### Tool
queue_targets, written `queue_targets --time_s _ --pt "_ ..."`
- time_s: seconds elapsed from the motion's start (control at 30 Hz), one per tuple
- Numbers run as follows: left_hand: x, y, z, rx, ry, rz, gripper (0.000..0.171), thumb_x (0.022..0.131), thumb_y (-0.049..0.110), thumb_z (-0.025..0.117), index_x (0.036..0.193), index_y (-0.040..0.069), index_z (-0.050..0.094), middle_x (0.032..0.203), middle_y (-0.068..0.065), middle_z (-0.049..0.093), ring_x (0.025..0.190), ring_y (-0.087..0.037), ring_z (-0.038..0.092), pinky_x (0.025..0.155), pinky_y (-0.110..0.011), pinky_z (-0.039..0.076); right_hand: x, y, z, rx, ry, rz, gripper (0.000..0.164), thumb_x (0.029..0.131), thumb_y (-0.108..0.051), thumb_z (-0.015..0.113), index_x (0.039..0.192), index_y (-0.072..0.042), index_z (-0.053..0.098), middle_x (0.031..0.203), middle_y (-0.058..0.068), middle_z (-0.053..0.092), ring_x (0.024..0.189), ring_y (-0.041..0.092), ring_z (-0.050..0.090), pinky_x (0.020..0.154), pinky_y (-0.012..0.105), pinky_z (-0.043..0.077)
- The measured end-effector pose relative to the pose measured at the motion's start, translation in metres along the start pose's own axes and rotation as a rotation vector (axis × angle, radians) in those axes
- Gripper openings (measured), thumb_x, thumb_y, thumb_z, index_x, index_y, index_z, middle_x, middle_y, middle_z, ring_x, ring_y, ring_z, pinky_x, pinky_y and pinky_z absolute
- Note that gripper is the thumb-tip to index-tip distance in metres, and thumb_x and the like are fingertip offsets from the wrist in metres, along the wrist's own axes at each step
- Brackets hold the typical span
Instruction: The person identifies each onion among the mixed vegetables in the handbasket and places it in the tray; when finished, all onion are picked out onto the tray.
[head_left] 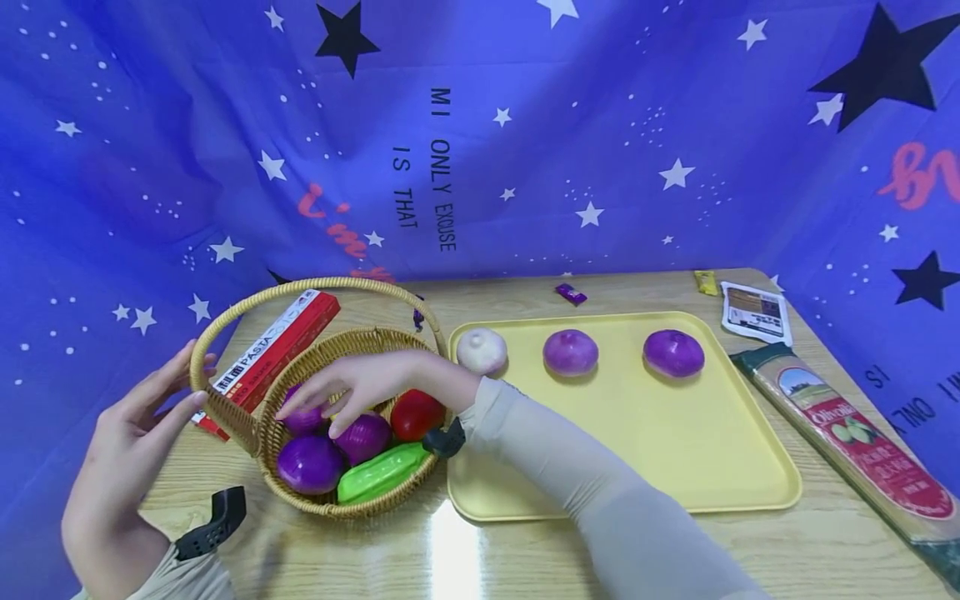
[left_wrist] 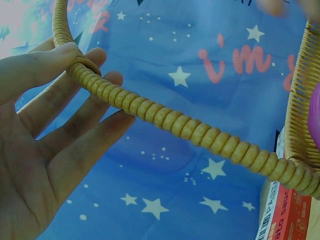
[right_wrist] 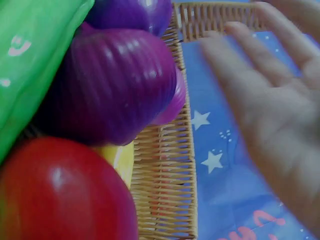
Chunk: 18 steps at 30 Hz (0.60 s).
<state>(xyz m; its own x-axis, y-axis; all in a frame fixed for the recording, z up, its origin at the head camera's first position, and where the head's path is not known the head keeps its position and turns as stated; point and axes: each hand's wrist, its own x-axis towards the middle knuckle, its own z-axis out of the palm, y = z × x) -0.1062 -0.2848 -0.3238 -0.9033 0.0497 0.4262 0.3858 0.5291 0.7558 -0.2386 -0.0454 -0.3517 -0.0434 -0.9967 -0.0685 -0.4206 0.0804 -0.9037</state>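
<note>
My left hand (head_left: 123,458) pinches the wrapped handle (left_wrist: 165,118) of a wicker basket (head_left: 360,510), thumb on one side and fingertips on the other. Over the basket hovers my right hand (head_left: 371,385), fingers spread and holding nothing. Below it lie purple onions, one in front (head_left: 310,464), a ridged one (right_wrist: 115,85) in the middle and another (head_left: 302,414) behind, partly under the fingers. A green ridged vegetable (head_left: 382,473) and a red tomato (head_left: 417,414) fill the right side. Something yellow (right_wrist: 122,160) peeks out beneath, mostly hidden.
Right of the basket, a yellow tray (head_left: 622,458) carries a white bulb (head_left: 482,351) and two purple onions (head_left: 571,352). A red pasta box (head_left: 281,346) lies behind the basket. Beyond the tray are a spaghetti bag (head_left: 847,433), a white packet (head_left: 754,311) and small wrapped sweets (head_left: 572,293).
</note>
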Motion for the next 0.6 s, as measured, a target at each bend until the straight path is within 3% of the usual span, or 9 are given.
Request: queue_targets --time_s 0.2,0.6 --pt "0.000 0.000 0.000 0.016 -0.002 0.019 0.055 0.089 -0.011 0.052 0.142 0.004 0.042 0.121 0.020 0.060 0.104 0.007 0.057 0.079 -0.002 0.048 0.004 0.008 0.004 -0.057 -0.072 0.090 0.061 0.085 0.001 0.065 0.141 -0.005 0.042 0.149 0.008 0.039 0.133 0.020 0.045 0.103 0.024 0.046" --pt "0.000 -0.001 -0.001 0.007 0.002 0.003 0.055 0.090 -0.010 0.053 0.141 0.004 0.042 0.119 0.022 0.061 0.104 0.009 0.057 0.079 -0.002 0.048 -0.006 0.017 -0.006 -0.286 -0.019 0.232 0.062 0.083 -0.006 0.069 0.140 -0.013 0.046 0.144 0.003 0.046 0.132 0.020 0.046 0.106 0.016 0.039"
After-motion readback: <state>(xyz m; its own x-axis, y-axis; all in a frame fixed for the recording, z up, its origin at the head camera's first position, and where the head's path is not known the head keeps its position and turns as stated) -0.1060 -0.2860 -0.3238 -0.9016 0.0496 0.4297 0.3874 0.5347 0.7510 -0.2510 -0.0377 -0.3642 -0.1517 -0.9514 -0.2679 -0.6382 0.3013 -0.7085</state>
